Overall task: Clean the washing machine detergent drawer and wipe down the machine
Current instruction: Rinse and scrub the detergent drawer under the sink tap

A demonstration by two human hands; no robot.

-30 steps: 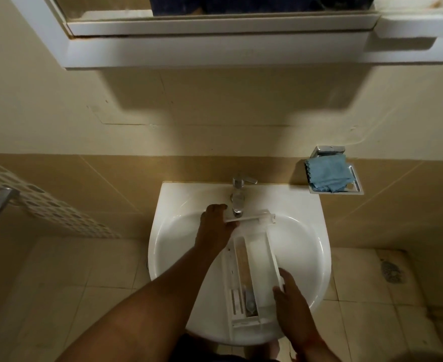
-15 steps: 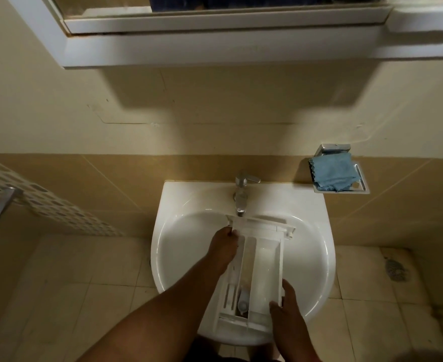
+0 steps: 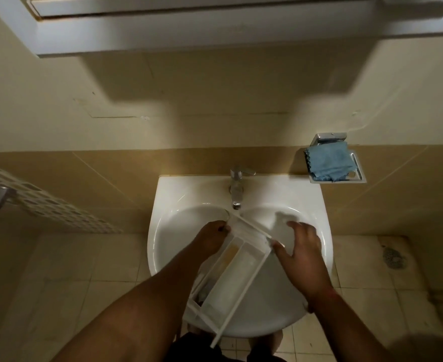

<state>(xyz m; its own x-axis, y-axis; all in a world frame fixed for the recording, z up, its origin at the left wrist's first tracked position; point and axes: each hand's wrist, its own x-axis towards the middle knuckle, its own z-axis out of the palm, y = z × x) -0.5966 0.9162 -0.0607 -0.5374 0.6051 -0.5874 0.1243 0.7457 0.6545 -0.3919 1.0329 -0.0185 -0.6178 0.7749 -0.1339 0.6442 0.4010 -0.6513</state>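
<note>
The left hand (image 3: 211,237) is closed on the front left corner of the detergent drawer (image 3: 234,270); the right hand (image 3: 302,253) is spread open, thumb against the front right corner, gripping nothing. The drawer lies slantwise over the sink (image 3: 317,205), front end just below the tap (image 3: 236,188). It looks light, stiff, thin-walled plastic, likely slick when wet, best held by its side rails. White, with 2 long compartments, 1 stained yellowish.
</note>
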